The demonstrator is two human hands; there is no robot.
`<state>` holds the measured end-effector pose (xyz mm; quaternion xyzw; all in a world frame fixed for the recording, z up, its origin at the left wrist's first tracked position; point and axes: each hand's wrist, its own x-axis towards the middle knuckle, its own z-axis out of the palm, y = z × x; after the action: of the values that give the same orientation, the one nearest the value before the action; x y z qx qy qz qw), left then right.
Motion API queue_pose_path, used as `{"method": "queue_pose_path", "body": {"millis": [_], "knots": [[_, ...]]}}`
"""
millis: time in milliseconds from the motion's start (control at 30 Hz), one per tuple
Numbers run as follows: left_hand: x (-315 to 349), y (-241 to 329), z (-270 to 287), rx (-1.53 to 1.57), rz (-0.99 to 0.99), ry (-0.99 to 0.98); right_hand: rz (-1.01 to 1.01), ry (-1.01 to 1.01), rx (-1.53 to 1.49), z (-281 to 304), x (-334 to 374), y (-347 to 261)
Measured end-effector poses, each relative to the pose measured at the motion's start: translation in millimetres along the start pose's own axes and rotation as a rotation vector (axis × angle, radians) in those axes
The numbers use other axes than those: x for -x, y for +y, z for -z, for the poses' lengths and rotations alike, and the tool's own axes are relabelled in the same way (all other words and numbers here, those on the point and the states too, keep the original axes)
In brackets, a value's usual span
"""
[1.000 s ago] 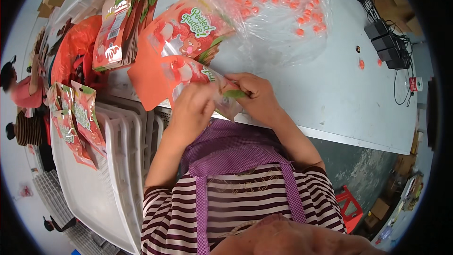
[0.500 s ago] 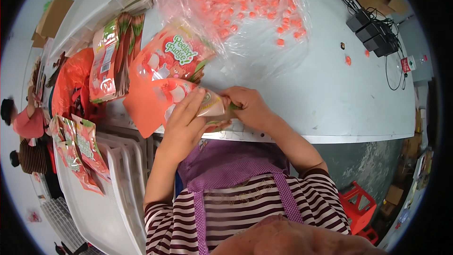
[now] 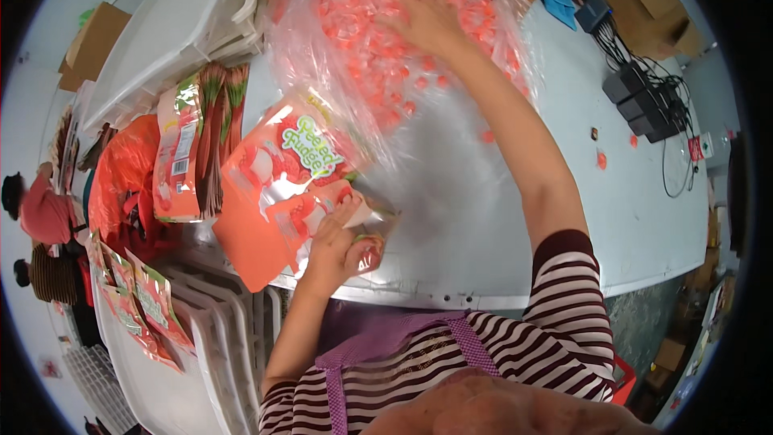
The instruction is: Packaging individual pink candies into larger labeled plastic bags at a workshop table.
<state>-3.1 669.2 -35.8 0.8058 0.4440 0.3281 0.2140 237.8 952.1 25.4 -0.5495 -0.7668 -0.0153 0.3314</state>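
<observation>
My left hand grips a red candy pouch, fingers across its front and thumb by its right end. That pouch rests on a larger-looking stack of flat printed pouches. Far ahead, my right hand reaches over a heap of small, clear-wrapped pink-red candies, fingers stretched out and touching the top of the heap. A clear plastic bag spreads around the candies. Whether any candy sits under the right fingers is hidden.
Upright bundled pouches stand left beside an orange-red plastic bag. White trays are stacked lower left, with several pouches on top. Black adapters and cables lie far right. Two other people are at the far left.
My right hand has left the pouch and moved forward onto the candy heap. The left hand keeps hold of the pouch. The whole view has shifted, showing more of the heap.
</observation>
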Motion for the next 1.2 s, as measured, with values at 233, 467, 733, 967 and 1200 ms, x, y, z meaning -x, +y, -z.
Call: {"method": "queue_pose_path", "body": {"millis": [233, 467, 733, 967, 1200], "knots": [[1.3, 9.3, -0.4, 0.02, 0.084, -0.043, -0.263, -0.384, 0.14, -44.2, -67.3, 16.8], [-2.7, 7.5, -2.1, 0.028, 0.101, -0.01, -0.074, -0.557, 0.143, -36.1, -11.1, 41.4], [-3.5, 7.6, -0.4, 0.024, 0.129, -0.007, 0.183, -0.669, 0.016, 54.7, 85.1, 15.6], [0.0, 1.7, -3.6, 0.017, 0.137, -0.04, 0.22, -0.661, 0.05, 106.1, 162.0, 28.7], [2.3, -7.9, -5.3, 0.0, 0.134, -0.053, 0.185, -0.388, 0.024, 159.0, 227.8, 25.9]]}}
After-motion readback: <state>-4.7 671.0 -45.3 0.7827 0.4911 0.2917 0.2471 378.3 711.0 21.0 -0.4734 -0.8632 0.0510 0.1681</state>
